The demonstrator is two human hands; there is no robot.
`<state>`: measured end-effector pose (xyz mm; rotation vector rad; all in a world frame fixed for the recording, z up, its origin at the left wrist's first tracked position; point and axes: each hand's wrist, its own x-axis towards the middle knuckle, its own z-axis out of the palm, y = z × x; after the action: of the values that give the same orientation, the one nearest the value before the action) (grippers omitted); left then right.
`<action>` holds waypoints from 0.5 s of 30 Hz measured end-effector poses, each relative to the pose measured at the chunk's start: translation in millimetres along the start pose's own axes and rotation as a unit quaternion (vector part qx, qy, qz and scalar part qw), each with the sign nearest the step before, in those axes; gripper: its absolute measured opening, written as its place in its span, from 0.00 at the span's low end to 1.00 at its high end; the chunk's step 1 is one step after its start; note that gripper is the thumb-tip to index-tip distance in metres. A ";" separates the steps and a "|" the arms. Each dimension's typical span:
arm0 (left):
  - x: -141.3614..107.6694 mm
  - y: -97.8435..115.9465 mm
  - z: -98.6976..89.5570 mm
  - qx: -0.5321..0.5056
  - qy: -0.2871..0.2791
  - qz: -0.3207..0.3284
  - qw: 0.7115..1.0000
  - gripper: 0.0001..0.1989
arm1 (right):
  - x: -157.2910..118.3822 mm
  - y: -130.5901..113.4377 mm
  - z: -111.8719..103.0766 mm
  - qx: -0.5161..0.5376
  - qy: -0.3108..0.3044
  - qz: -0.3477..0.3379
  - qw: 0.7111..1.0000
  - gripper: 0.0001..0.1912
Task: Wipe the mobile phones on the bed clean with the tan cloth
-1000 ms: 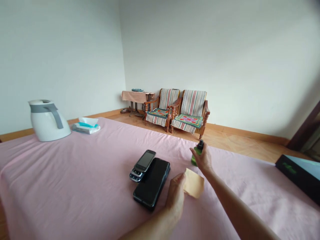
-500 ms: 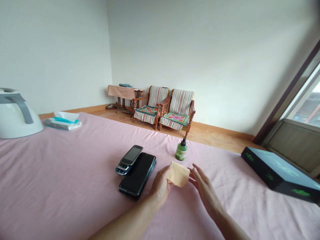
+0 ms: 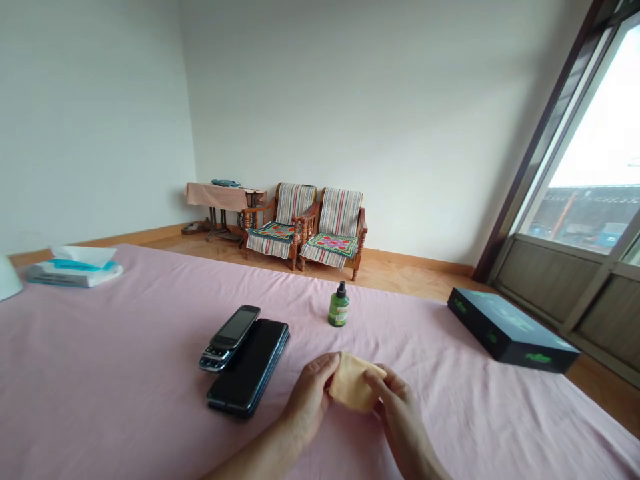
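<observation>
A folded pale-yellow cloth point(image 3: 354, 385) is held between both hands, just above the pink sheet point(image 3: 165, 427). My left hand point(image 3: 311, 389) grips its left edge, thumb on top. On the right edge, my right hand point(image 3: 396, 405) pinches the cloth between thumb and fingers; the fingertips underneath are hidden. To the left lies a large black smartphone point(image 3: 251, 363), seemingly on top of another flat device. A silver-and-black slider phone point(image 3: 233, 333) rests against its left side. Beyond the cloth, a green bottle with a black spray top point(image 3: 339, 308) stands upright.
A black box with green print point(image 3: 510, 330) lies at the right. Far left are a tissue pack point(image 3: 75, 267) and part of a white kettle point(image 3: 7, 279). Past the sheet's far edge stand two wooden armchairs point(image 3: 333, 233) and a cloth-covered table point(image 3: 220, 197).
My right hand has closed on the cloth's right edge; its fingers were apart beside it before. My left hand keeps hold. The camera view has turned to the right.
</observation>
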<state>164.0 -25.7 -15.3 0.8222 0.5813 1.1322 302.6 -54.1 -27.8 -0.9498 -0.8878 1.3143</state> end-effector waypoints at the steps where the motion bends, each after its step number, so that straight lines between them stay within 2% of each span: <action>1: 0.4 0.0 -1.0 0.012 -0.003 0.002 1.000 0.17 | -0.9 -0.3 0.0 -0.017 0.010 -0.008 1.000 0.18; 7: 1.2 -2.0 -6.8 0.064 -0.001 0.004 0.998 0.19 | -1.5 -3.3 0.8 -0.103 0.081 -0.038 0.991 0.22; 11: 1.1 -1.4 -6.9 0.084 -0.007 0.001 0.996 0.21 | 0.3 -2.1 -1.6 -0.104 0.084 -0.050 0.990 0.23; 15: 0.7 -2.9 -6.4 0.104 0.004 0.003 0.995 0.21 | -1.1 -2.7 -1.3 -0.093 0.058 -0.058 0.992 0.23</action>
<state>160.9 -23.8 -21.4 0.9998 0.7111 1.0930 304.7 -55.3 -25.7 -1.0920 -0.9725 1.0796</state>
